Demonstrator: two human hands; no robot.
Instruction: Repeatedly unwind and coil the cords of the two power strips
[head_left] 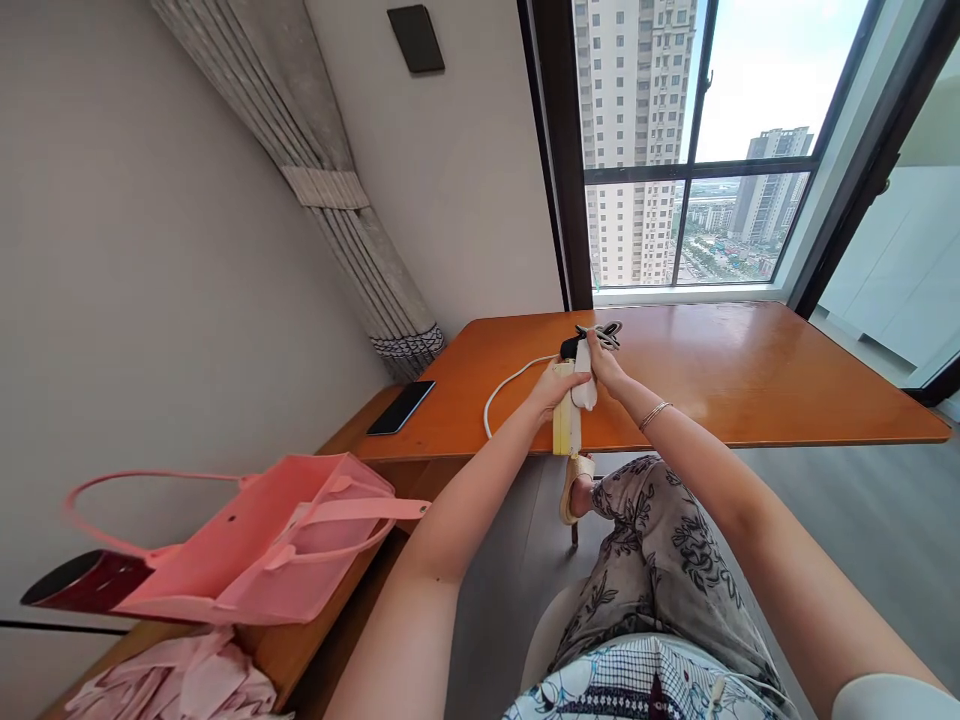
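Observation:
A cream-yellow power strip (564, 428) lies at the near edge of the orange wooden table (750, 370), its white cord (504, 385) looping off to the left. My left hand (553, 388) is closed around the strip's upper end. My right hand (604, 366) grips a white plug or adapter (584, 385) held against the strip. Just beyond my fingers lie a black plug (568, 347) and a small bundle of grey and black cable (602, 333). A thin bracelet (654, 414) circles my right wrist.
A black phone (401, 407) lies on the table's left corner. A pink tote bag (255, 540) sits on a lower wooden surface at left, over a dark red item (82, 580) and pink cloth (180, 685). A curtain (345, 200) hangs behind; windows ahead.

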